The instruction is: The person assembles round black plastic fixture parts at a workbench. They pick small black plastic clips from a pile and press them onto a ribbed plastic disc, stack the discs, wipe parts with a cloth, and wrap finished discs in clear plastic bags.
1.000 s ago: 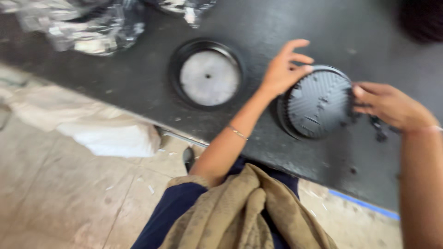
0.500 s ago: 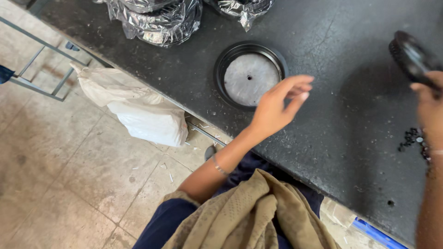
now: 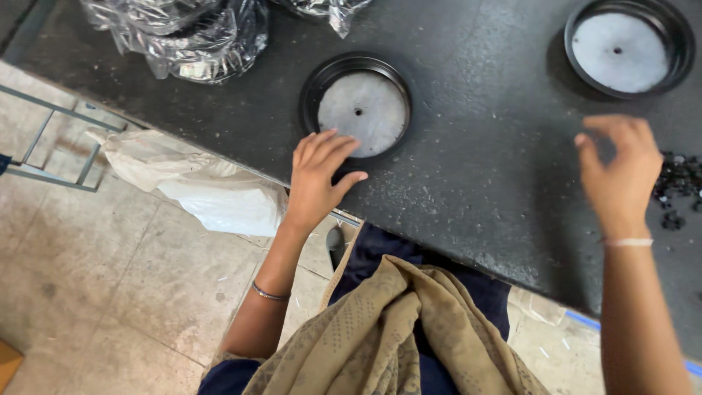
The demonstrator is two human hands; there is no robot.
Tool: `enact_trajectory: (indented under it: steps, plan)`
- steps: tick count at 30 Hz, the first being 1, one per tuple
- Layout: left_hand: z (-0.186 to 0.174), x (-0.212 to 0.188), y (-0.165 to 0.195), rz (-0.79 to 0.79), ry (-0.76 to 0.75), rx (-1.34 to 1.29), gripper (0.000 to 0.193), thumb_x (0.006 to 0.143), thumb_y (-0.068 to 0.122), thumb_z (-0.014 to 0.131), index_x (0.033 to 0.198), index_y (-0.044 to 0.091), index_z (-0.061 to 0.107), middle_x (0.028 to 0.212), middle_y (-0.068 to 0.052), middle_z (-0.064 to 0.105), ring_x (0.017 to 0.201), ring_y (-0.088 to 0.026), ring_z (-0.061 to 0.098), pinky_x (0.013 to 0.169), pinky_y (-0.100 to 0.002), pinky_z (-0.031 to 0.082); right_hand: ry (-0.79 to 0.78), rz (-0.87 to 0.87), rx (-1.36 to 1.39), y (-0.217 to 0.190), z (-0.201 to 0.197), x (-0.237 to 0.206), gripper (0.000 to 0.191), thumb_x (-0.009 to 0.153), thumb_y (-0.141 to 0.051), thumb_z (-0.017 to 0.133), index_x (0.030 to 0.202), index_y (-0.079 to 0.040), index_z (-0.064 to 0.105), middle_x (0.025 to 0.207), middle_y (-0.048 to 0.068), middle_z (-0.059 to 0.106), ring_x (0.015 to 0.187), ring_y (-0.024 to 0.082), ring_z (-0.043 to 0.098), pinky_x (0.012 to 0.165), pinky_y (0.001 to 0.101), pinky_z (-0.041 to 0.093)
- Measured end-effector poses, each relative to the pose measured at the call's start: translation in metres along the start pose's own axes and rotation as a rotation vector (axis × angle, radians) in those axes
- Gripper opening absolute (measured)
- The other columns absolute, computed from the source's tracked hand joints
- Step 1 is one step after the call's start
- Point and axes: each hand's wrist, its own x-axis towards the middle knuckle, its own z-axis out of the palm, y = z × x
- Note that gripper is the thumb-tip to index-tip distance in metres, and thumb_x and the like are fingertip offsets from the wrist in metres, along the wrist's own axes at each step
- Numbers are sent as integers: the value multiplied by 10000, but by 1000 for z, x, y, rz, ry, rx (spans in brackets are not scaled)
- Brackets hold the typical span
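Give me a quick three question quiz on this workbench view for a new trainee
1. True or false: the left hand is at the near rim of a round black tray with a grey disc inside.
2. How many round black trays lie on the dark table?
3. What lies just right of the right hand: A) a pile of small black parts, B) a hammer, C) a cup?

Key: 1 true; 2 two, the second at the far right; 3 A.
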Motion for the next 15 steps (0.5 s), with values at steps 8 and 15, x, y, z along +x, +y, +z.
enact_trajectory:
  steps: [8, 15]
  plan:
    - [5, 48, 23, 36, 141, -203, 177, 948, 92, 776, 1109, 53, 715, 1166, -62, 758, 1150, -268, 721, 1100, -407, 502, 56, 281, 93, -52, -28, -99, 102, 1067, -12, 714, 1158, -48, 744, 1227, 122, 713, 1158, 247, 686, 1064, 341, 529]
    - [65, 108, 47, -644, -349, -1399, 206, 1049, 194, 655, 1117, 3, 689, 987, -34, 730, 857, -108, 653, 792, -290, 508, 299, 487, 261, -47, -25, -121, 132, 1030, -23, 694, 1160, -32, 714, 1266, 115, 677, 1148, 203, 673, 966, 299, 559]
